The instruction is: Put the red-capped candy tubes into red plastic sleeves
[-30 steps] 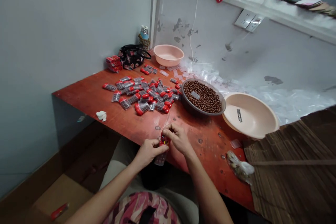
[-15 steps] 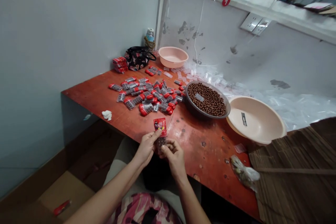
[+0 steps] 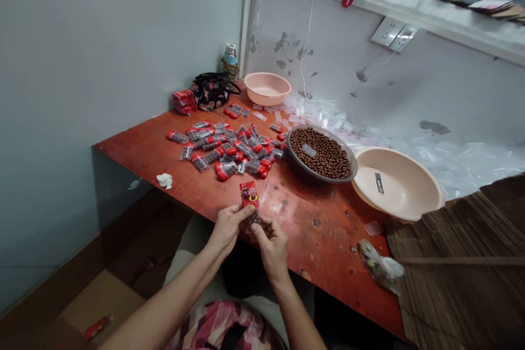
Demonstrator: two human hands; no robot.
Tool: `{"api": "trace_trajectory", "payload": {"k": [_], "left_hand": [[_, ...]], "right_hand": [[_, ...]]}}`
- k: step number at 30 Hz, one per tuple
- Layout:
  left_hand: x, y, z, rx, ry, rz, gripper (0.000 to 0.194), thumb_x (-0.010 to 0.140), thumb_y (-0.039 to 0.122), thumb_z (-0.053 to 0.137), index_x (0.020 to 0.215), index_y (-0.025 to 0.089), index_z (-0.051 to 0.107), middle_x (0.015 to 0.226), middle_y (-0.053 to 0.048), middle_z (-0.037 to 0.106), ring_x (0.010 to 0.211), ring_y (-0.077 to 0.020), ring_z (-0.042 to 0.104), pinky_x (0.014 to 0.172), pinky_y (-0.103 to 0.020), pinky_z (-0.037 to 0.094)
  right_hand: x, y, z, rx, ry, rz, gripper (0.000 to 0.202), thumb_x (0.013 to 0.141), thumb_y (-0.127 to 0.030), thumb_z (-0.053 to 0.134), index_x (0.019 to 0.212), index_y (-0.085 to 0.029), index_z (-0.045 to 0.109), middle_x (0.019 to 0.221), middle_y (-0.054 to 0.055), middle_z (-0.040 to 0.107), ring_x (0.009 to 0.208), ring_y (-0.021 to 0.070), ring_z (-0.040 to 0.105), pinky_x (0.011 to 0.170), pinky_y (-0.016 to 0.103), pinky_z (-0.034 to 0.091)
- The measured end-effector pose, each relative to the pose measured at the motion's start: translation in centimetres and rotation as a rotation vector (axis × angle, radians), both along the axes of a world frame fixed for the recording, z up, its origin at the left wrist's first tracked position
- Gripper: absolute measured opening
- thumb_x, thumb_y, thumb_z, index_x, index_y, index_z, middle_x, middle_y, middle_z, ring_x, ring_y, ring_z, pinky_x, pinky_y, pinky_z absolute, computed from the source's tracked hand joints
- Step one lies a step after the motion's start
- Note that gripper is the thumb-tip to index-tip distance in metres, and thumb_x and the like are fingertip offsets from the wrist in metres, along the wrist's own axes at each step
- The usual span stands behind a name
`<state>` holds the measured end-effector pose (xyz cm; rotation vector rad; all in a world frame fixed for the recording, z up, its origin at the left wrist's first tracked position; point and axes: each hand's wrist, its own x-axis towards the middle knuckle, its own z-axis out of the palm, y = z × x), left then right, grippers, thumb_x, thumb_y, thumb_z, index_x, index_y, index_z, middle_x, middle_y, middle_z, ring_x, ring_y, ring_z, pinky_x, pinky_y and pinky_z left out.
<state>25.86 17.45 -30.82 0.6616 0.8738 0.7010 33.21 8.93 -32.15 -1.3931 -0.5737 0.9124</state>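
Note:
A small red printed packet [image 3: 248, 192] stands upright at the table's front edge, pinched in my left hand [image 3: 227, 228] with the thumb across its lower end. My right hand [image 3: 271, 246] grips a clear box of brown balls [image 3: 253, 219] from below. The box's upper end meets the packet's lower end, and my fingers cover part of it. Just beyond my hands lies a loose pile of clear boxes with red ends [image 3: 229, 147]. To the right of the pile, a grey basin [image 3: 302, 172] holds many brown balls and one small clear box.
A peach basin [image 3: 404, 197] with a dark label stands at the right, beside stacked cardboard [image 3: 463, 262]. Another pink basin [image 3: 267, 99], a black floral bag [image 3: 211, 93] and stacked red packs [image 3: 184, 101] are at the back. Clear plastic pieces [image 3: 471, 158] line the wall. A knotted bag [image 3: 379, 268] lies front right.
The red packet now reaches further down over the clear box, and less of the box shows. My hands stay close together in the same place. The view has shifted slightly.

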Motion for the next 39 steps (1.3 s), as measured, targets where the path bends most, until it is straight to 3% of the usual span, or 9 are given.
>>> {"api": "trace_trajectory", "payload": {"k": [3,8,10,14,17,22,25,34,39], "left_hand": [[0.2,-0.5,0.2,-0.029,-0.048,0.003,0.018,0.064,0.026,0.069,0.063,0.01,0.06,0.055,0.0,0.059,0.047,-0.0086,0.052,0.047,-0.021,0.041],[-0.3,-0.7,0.9,-0.039,-0.164,-0.217,0.023,0.074,0.031,0.057,0.069,0.009,0.061,0.056,-0.003,0.058,0.042,-0.0123,0.051,0.041,-0.027,0.043],[-0.5,-0.4,1.0,-0.021,-0.162,-0.239,0.022,0.074,0.03,0.057,0.071,0.009,0.061,0.058,-0.004,0.06,0.046,-0.0135,0.053,0.045,-0.028,0.045],[-0.3,0.0,0.7,-0.002,-0.098,-0.087,0.015,0.069,0.025,0.064,0.071,0.01,0.062,0.064,-0.003,0.063,0.057,-0.0112,0.057,0.058,-0.023,0.046],[-0.1,0.0,0.4,-0.018,-0.053,-0.053,0.016,0.065,0.025,0.068,0.069,0.01,0.062,0.059,-0.002,0.062,0.052,-0.01,0.055,0.056,-0.023,0.045],[-0.3,-0.2,0.3,-0.023,-0.077,-0.197,0.025,0.07,0.032,0.062,0.074,0.008,0.063,0.055,-0.005,0.06,0.041,-0.0126,0.051,0.04,-0.025,0.04],[-0.7,-0.3,0.4,-0.04,-0.175,-0.322,0.028,0.075,0.034,0.055,0.075,0.007,0.063,0.056,-0.006,0.06,0.042,-0.015,0.053,0.042,-0.03,0.043],[-1.0,-1.0,0.0,-0.003,-0.075,-0.281,0.022,0.07,0.028,0.062,0.063,0.008,0.062,0.054,-0.003,0.057,0.049,-0.0094,0.05,0.05,-0.022,0.04],[-2.9,-1.3,0.5,-0.059,-0.127,-0.346,0.02,0.072,0.024,0.06,0.066,0.006,0.064,0.061,-0.007,0.061,0.059,-0.0142,0.056,0.062,-0.028,0.044]], "right_hand": [[0.2,0.2,-0.3,0.014,0.094,-0.009,0.018,0.073,-0.027,0.062,0.086,-0.016,0.059,0.076,0.002,0.063,0.064,0.0128,0.059,0.055,0.023,0.049],[0.6,0.5,-0.7,0.044,0.37,0.006,0.017,0.072,-0.028,0.063,0.079,-0.013,0.057,0.059,-0.001,0.059,0.043,0.0077,0.051,0.041,0.019,0.042],[0.6,0.3,-0.4,0.037,0.31,-0.002,0.018,0.072,-0.029,0.062,0.08,-0.013,0.057,0.06,-0.001,0.059,0.045,0.0083,0.052,0.042,0.019,0.043],[0.5,-0.2,0.2,0.013,-0.02,-0.018,0.017,0.074,-0.028,0.06,0.085,-0.015,0.06,0.075,0.003,0.063,0.064,0.0134,0.058,0.058,0.025,0.048],[0.3,-0.4,0.1,0.016,-0.159,-0.01,0.014,0.073,-0.026,0.061,0.083,-0.016,0.061,0.081,0.004,0.064,0.074,0.0155,0.058,0.069,0.027,0.048],[0.2,0.1,-0.6,0.028,0.275,0.0,0.013,0.073,-0.026,0.062,0.078,-0.015,0.058,0.062,-0.001,0.06,0.046,0.0085,0.053,0.042,0.019,0.043],[0.2,0.5,-0.8,0.076,0.48,-0.024,0.014,0.071,-0.025,0.064,0.075,-0.013,0.057,0.055,-0.002,0.058,0.038,0.0057,0.049,0.037,0.016,0.039],[0.4,1.1,-1.3,0.073,0.389,-0.04,0.02,0.066,-0.022,0.067,0.071,-0.015,0.048,0.051,-0.005,0.058,0.038,0.0067,0.052,0.038,0.016,0.042],[0.0,2.0,-1.6,0.076,0.426,0.132,0.034,0.059,-0.022,0.069,0.067,-0.021,0.036,0.046,-0.011,0.053,0.029,0.0073,0.048,0.027,0.014,0.034]]}}
